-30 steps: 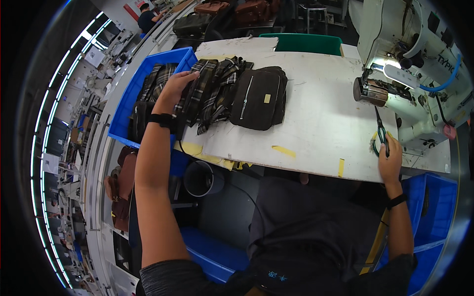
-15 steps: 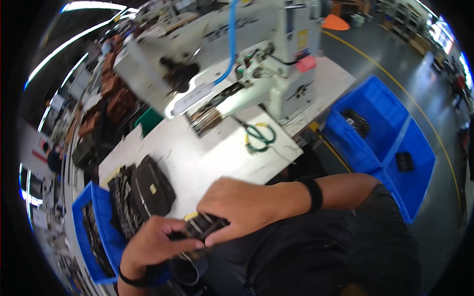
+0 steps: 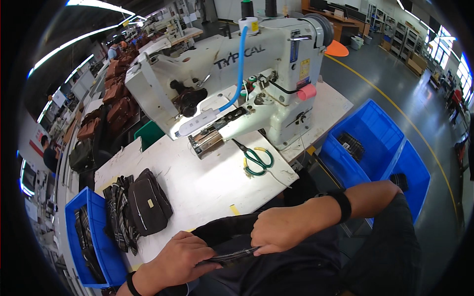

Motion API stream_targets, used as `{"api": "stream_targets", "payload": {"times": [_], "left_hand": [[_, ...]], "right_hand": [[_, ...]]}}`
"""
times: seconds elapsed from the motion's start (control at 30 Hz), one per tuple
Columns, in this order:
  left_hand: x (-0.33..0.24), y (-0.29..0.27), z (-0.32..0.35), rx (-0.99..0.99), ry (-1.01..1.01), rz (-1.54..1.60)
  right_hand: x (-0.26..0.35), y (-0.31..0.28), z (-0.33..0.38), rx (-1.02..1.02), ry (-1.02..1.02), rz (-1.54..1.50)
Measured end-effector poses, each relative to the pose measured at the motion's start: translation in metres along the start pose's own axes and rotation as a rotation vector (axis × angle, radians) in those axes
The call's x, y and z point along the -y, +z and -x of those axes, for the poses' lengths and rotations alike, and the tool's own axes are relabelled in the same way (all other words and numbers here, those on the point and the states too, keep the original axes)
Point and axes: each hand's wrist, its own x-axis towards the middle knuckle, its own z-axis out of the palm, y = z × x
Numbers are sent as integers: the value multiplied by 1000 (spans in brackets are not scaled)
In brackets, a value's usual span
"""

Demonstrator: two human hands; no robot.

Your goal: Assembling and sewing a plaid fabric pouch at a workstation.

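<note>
Between my hands, close to my body at the table's front edge, is a dark plaid fabric piece [image 3: 237, 256], its striped edge stretched taut. My left hand [image 3: 178, 257] pinches the left end of that edge between thumb and fingers. The other end is gripped by my right hand [image 3: 280, 230], its fingers curled over the cloth. Black material opens out behind the edge, and its lower part is hidden. To the left on the white table [image 3: 197, 185] lie a black zipped pouch [image 3: 149, 203] and a bundle of plaid fabric [image 3: 118, 209].
A white sewing machine [image 3: 217, 74] stands across the table's far side. Green-handled scissors [image 3: 257, 161] lie in front of it. A blue bin [image 3: 104, 237] with plaid pieces is at left. Blue bins [image 3: 390, 148] holding dark plaid items stand on the right.
My hands have moved apart; the right one went rightward and down. The fabric, bunched between them before, is now spread with its edge pulled straight. The view has tilted up slightly.
</note>
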Motion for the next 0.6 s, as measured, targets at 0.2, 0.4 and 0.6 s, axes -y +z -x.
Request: {"api": "stream_targets", "payload": {"times": [0.2, 0.4, 0.6], "left_hand": [[0, 20, 8, 9, -26, 23], [-7, 31, 6, -46, 78, 63], [-13, 29, 19, 31, 78, 80]], "right_hand": [[9, 2, -17, 145, -104, 210], [18, 3, -5, 45, -202, 223], [26, -4, 17, 96, -163, 321]]}}
